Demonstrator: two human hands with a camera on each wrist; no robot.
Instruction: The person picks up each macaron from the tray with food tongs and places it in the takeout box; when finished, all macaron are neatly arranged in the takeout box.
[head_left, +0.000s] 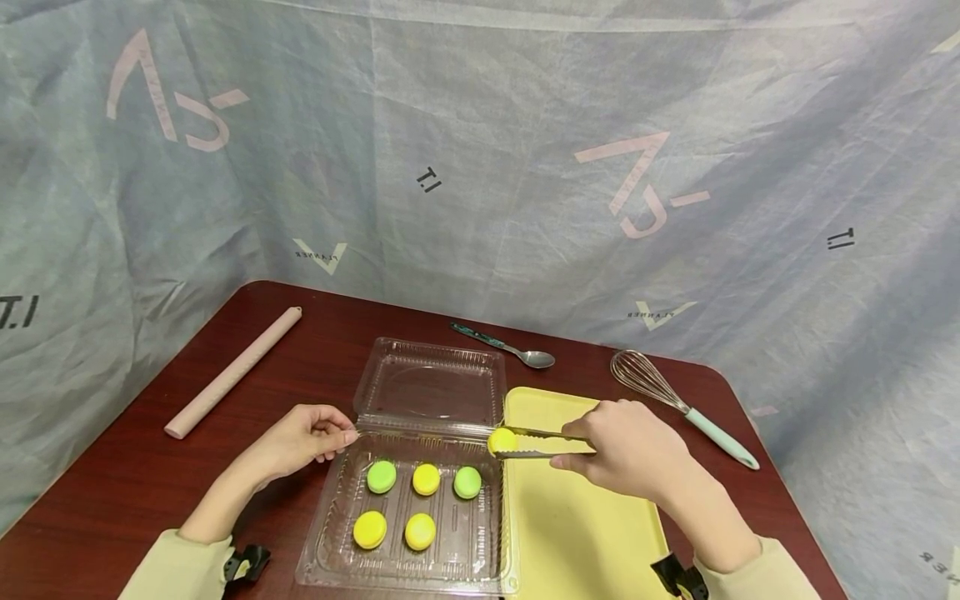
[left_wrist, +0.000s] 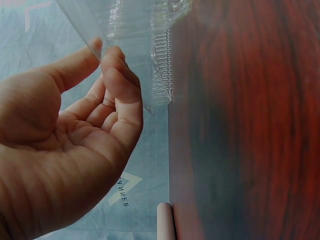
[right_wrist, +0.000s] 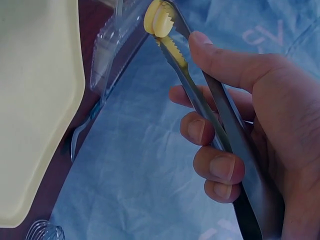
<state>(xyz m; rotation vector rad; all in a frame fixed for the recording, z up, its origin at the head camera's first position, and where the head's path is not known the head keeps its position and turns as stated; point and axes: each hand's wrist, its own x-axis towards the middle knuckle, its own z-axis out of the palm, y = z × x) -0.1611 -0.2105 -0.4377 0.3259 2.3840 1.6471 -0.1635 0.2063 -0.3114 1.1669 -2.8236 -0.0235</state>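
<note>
My left hand [head_left: 303, 442] pinches the left rim of a clear plastic hinged box [head_left: 322, 542] between thumb and forefinger; the left wrist view shows the thin plastic edge [left_wrist: 86, 30] at the fingertips. Inside the box sit green macarons [head_left: 382, 477] and yellow macarons [head_left: 370, 530]; its lid [head_left: 431, 387] lies folded back. My right hand [head_left: 630, 446] grips metal tongs [right_wrist: 220, 115], whose serrated tips hold a yellow macaron [right_wrist: 159, 19]. That macaron hangs above the box's right edge, beside the yellow tray [head_left: 585, 533].
A pink rolling pin [head_left: 234, 373] lies at the left of the dark red table [head_left: 135, 467]. Behind the lid is a spoon [head_left: 537, 359] with a patterned handle. A whisk [head_left: 697, 417] with a pale green handle lies at the right. A printed cloth [head_left: 480, 167] hangs behind.
</note>
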